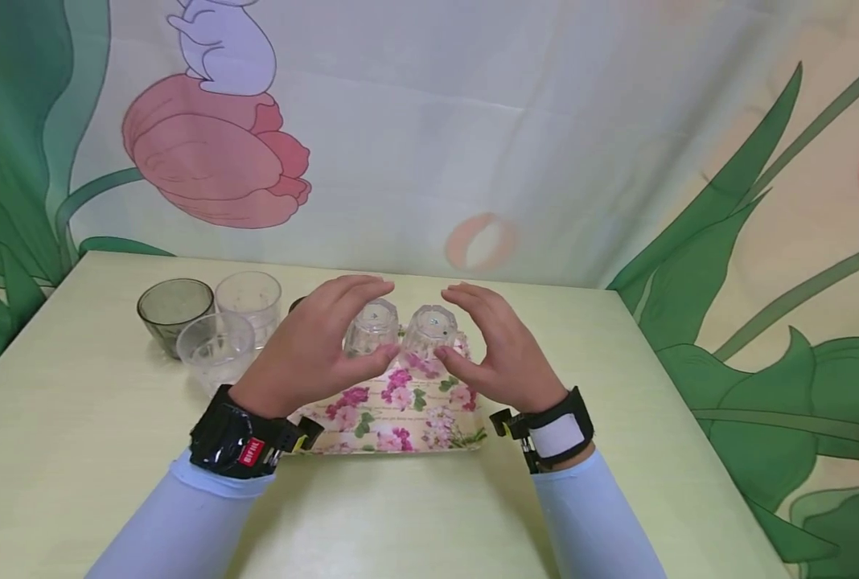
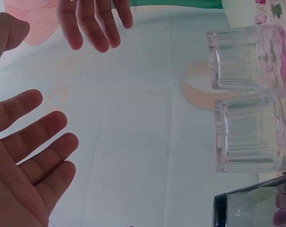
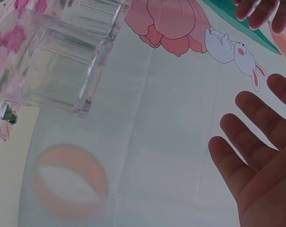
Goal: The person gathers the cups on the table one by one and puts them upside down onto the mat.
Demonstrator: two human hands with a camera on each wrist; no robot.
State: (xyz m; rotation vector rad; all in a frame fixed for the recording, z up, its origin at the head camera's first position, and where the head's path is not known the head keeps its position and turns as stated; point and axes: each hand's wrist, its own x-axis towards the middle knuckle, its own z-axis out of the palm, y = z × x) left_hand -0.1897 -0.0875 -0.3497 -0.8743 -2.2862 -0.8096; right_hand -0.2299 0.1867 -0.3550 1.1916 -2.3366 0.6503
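Both hands are raised over a pink floral tray (image 1: 393,416), palms facing each other with a gap between them. The left hand (image 1: 312,347) has its fingers extended and its thumb spread, holding nothing. The right hand (image 1: 507,354) mirrors it, also without anything in its grasp. Between and beyond them, two clear faceted glasses stand upside down on the tray: a left glass (image 1: 371,323) and a right glass (image 1: 432,326). In the left wrist view a dark-tinted glass (image 2: 250,205) stands beside these two; the left hand mostly hides it in the head view.
Left of the tray, three upright glasses stand close together on the pale table (image 1: 60,418): a smoky grey glass (image 1: 174,310), a clear glass (image 1: 248,296) behind, and another clear glass (image 1: 215,350) in front. A printed curtain (image 1: 415,145) hangs along the table's back edge.
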